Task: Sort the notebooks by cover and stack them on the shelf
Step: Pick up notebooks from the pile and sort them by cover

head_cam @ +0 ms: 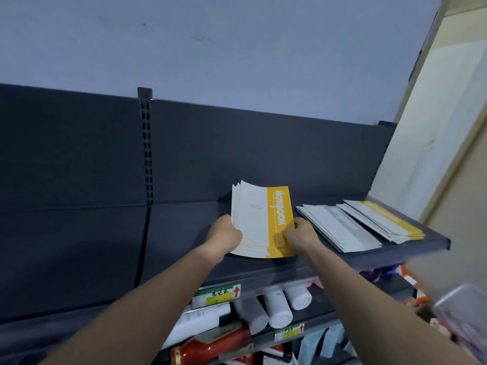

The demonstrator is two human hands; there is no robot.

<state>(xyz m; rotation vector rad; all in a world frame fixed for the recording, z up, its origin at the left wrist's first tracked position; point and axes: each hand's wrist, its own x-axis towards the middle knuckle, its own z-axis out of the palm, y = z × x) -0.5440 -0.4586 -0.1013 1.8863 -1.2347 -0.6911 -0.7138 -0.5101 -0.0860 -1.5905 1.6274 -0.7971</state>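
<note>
Three groups of notebooks are seen on the top shelf. The first, a bundle of notebooks with white covers and a yellow band printed "Notebook", is held tilted up at the middle of the shelf, its lower edge at the shelf board; several fanned edges are visible, but the exact number cannot be told. Its left edge is gripped by the left hand, fingers curled round it, and its yellow band is pinched low down by the right hand. Just to the right, a flat grey-white stack is laid, and beside that, partly overlapping it, a yellow-edged stack near the shelf's right end.

The shelf is dark grey metal, backed by a dark panel with one slotted upright. A pale bluish wall is seen above, and a beige panel at the right. Two price labels are fixed on the lower shelf rails, and white rolls and a red packet are stored below.
</note>
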